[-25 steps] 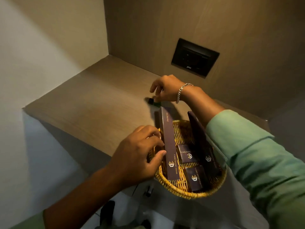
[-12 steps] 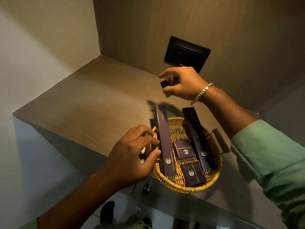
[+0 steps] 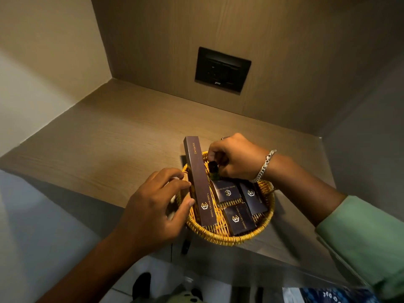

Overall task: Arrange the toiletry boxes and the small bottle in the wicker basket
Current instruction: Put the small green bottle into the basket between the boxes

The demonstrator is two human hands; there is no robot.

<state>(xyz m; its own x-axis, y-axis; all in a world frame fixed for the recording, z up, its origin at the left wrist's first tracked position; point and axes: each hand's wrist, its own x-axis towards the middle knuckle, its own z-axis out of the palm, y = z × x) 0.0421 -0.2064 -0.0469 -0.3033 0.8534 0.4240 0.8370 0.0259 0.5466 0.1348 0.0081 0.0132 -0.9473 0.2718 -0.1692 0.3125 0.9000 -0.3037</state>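
- Right hand [image 3: 235,159] over the far side of the wicker basket [image 3: 227,238]; its grip is closed on the small bottle [image 3: 213,170], fingertips pinching it from above, dark cap toward the camera.
- Bottle hangs just inside the basket's far rim, between the long box [image 3: 200,184] and the square box [image 3: 227,191]. Cannot tell whether its base touches the weave.
- Judgement: the pinch from above is used because the gap between the boxes is narrow; it lets the bottle go in without disturbing its neighbours.
- Left hand [image 3: 153,206] sits at the basket's near-left edge, thumb and fingertips resting against the side of the long box. Grip loosely curled, touching but not clamped round it. Likely bracing the box, and the basket with it.
- Long box: dark brown, gold logo, "Dental Kit" printed near its far end. It lies slanted, far end propped on and overhanging the rim, near end down in the basket.
- A second square box [image 3: 239,218] lies flat at the near side; another box [image 3: 253,197] lies at the right, its far part hidden under the right wrist. Same dark finish and gold emblem.
- Bottle appearance: small, dark, black cap; a greenish tint low on the body. Label not readable.
- Basket stands at the front edge of the wooden tabletop [image 3: 122,149]; a dark switch plate [image 3: 222,69] is on the back wall.
- Judgement: task near its end, bottle not yet released.
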